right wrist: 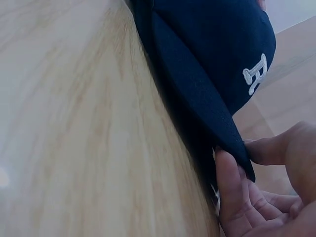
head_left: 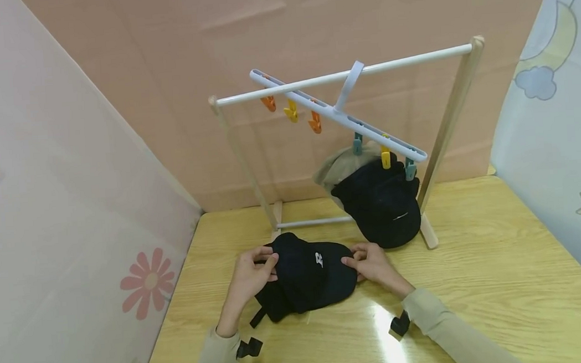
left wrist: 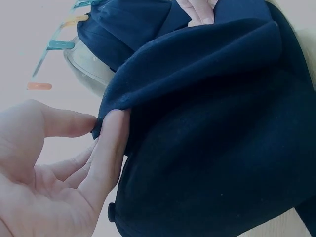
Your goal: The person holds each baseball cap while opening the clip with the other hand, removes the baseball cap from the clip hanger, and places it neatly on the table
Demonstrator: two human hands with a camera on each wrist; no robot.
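The black cap [head_left: 303, 275] was on or just above the wooden table [head_left: 481, 281], before the rack [head_left: 451, 119]. The left hand [head_left: 250, 274] pinched fabric at its crown end; the right hand [head_left: 374, 263] pinched its brim. 1 beige cap [head_left: 336, 170] hung from the hanger [head_left: 338, 113].

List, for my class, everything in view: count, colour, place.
Table: one, yellowish wood, below.
Backdrop: one, pink, at back.
Patterned side sheets: two, pale, left and right.
Rack: one, white bars, wooden posts, on table.
Hanger: one, pale blue, hooked on rack.
Clips: six, orange, yellow and teal, on hanger.
Hanging beige cap: one, under hanger.
Darker hanging cap: at least one, black, over the beige.
Held cap: one, dark, white emblem, before rack.
Left hand: one, pinching held cap's edge.
Right hand: one, pinching its brim.
Sleeves: two, beige, on forearms.
Wrist pieces: two, black, by sleeves.
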